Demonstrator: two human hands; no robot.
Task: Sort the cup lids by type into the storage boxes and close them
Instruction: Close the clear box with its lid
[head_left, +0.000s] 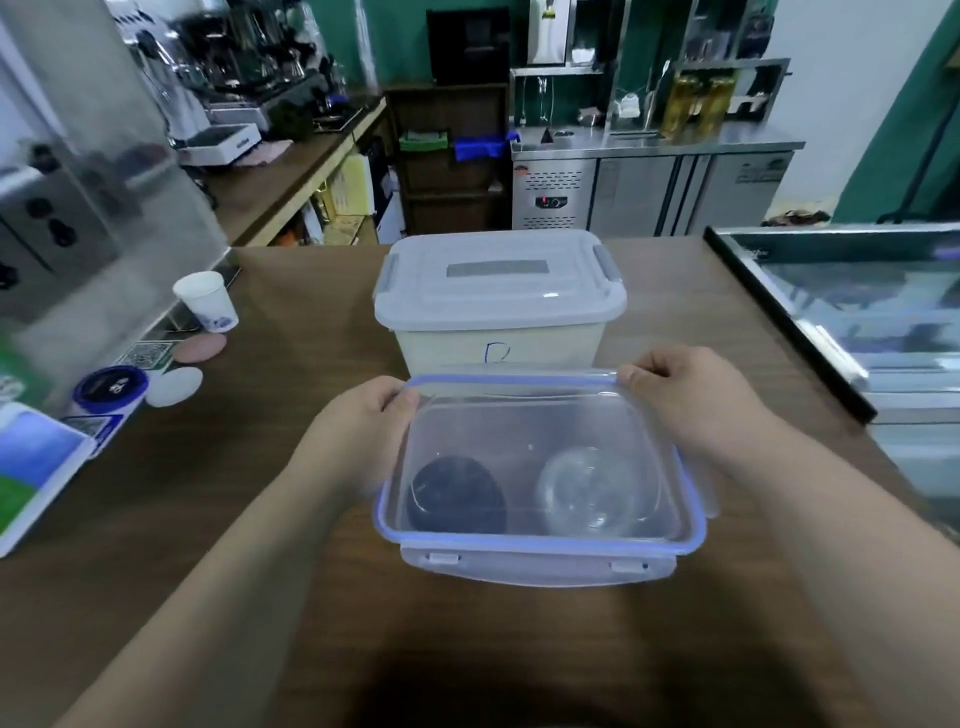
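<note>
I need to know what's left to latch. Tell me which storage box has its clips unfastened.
The near clear box with the blue seal, held by the left hand and right hand: its front flap sticks outward. The white box behind has its grey clips down.

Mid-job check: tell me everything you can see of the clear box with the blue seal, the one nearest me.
The clear box is a rectangular see-through plastic container on the wooden counter, just in front of the white bin. Its clear lid, edged with a blue seal, sits on top. The front latch flap sticks out flat, apparently unclipped. Inside lie a dark lid on the left and a clear lid on the right. The left hand and right hand grip its far corners.
</note>
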